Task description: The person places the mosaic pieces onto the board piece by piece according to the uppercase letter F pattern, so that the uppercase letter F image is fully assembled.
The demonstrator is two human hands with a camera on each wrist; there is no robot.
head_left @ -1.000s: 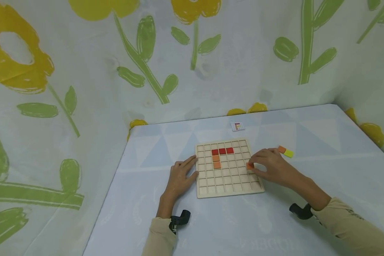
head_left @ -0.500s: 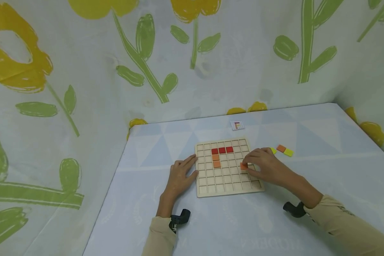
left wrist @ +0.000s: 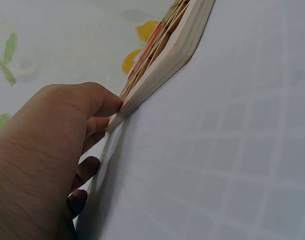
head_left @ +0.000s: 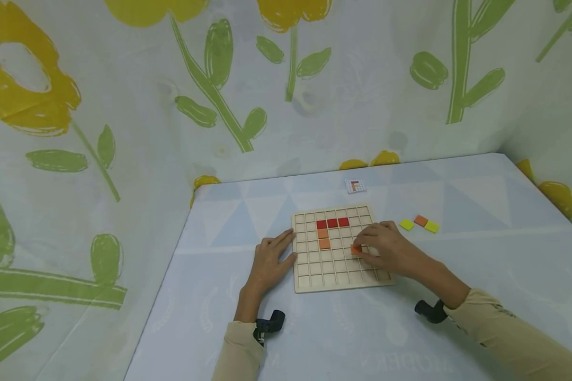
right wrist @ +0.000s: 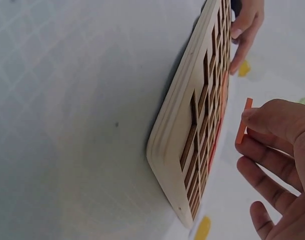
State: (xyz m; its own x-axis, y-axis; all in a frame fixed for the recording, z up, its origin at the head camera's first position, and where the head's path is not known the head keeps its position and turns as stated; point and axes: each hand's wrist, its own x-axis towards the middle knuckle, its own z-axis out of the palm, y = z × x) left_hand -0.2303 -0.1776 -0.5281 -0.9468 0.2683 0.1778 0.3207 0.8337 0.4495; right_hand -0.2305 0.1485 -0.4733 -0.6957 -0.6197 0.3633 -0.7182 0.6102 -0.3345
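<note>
A wooden grid board (head_left: pixel 310 270) lies on the table with three red tiles (head_left: pixel 332 223) in a row and two orange tiles (head_left: pixel 324 243) running down below the leftmost red one. My right hand (head_left: pixel 393 251) pinches another orange tile (right wrist: pixel 244 120) between thumb and fingertips, held above the right half of the board. In the right wrist view this tile stands on edge, apart from the grid. My left hand (head_left: pixel 267 264) rests at the board's left edge, fingers fairly straight; in the left wrist view the thumb (left wrist: pixel 105 101) touches the board's side.
Right of the board lie two yellow tiles (head_left: pixel 407 225) and one orange tile (head_left: pixel 421 219). Behind the board is a small printed card (head_left: pixel 355 186) with a coloured grid pattern. A flower-printed cloth (head_left: pixel 314 121) stands behind the table.
My right hand has carried the orange tile leftward over the board, uncovering a yellow tile on the table. My left hand has stayed at the board's edge.
</note>
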